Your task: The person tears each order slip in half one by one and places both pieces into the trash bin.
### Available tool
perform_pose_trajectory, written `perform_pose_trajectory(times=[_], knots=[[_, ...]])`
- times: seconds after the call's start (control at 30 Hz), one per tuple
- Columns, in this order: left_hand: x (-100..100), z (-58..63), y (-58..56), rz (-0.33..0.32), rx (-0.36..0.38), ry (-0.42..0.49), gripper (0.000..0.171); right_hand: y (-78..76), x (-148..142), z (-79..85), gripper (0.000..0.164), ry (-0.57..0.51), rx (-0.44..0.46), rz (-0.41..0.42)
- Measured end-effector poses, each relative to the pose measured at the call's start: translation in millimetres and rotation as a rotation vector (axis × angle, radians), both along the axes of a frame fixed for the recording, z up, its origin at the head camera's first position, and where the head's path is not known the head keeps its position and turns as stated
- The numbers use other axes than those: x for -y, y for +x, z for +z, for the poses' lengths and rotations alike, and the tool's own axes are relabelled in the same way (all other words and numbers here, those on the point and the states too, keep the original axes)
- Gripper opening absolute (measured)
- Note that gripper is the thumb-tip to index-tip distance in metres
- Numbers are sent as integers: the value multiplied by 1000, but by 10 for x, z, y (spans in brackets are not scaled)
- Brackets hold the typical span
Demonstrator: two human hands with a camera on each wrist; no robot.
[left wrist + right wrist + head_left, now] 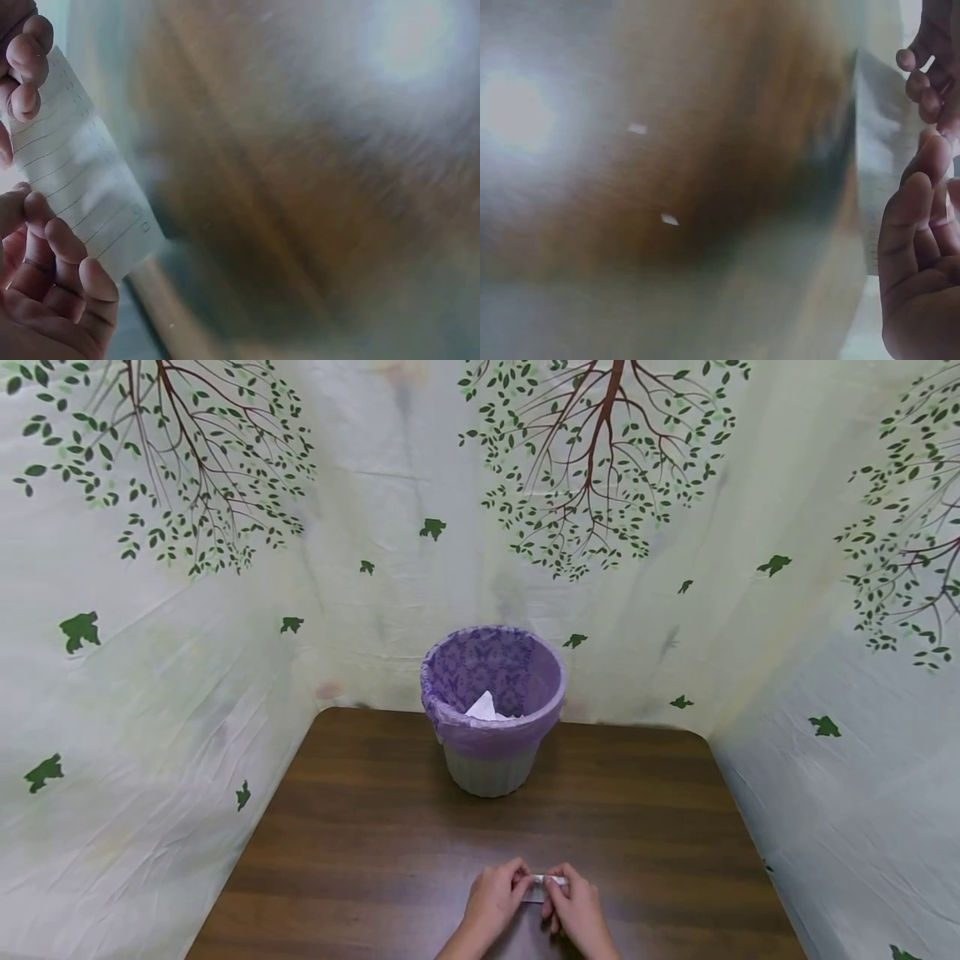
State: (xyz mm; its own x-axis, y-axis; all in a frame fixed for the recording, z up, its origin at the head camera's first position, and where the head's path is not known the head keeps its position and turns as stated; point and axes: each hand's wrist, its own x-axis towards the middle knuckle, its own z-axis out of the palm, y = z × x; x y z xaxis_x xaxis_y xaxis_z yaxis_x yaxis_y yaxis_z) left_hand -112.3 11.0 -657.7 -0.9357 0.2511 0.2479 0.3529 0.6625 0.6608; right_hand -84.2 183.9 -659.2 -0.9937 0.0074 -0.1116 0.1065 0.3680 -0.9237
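Note:
Near the table's front edge a small sheet of lined, printed paper is held between both hands. The left hand pinches its left part between thumb and forefinger. On the other side the right hand pinches the paper's upper edge, which looks folded or rolled in the head view. The hands are close together, and the fingers hide part of the sheet. In the right wrist view the paper hangs below the fingertips, seen nearly edge-on.
A wastebasket with a purple patterned liner stands toward the back of the brown wooden table. White paper lies inside it. Two tiny white scraps show against the tabletop. Leaf-printed cloth surrounds the table's back and sides.

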Motion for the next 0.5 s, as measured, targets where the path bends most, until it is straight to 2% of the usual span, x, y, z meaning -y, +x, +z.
perform_pose_trajectory(times=[0.27, 0.5], knots=[[61, 206, -114, -7, -117, 97, 6, -133, 30, 269, 18, -2, -66, 21], [124, 491, -190, 25, -208, 182, 7, -245, 120, 560, 14, -37, -146, 13]])
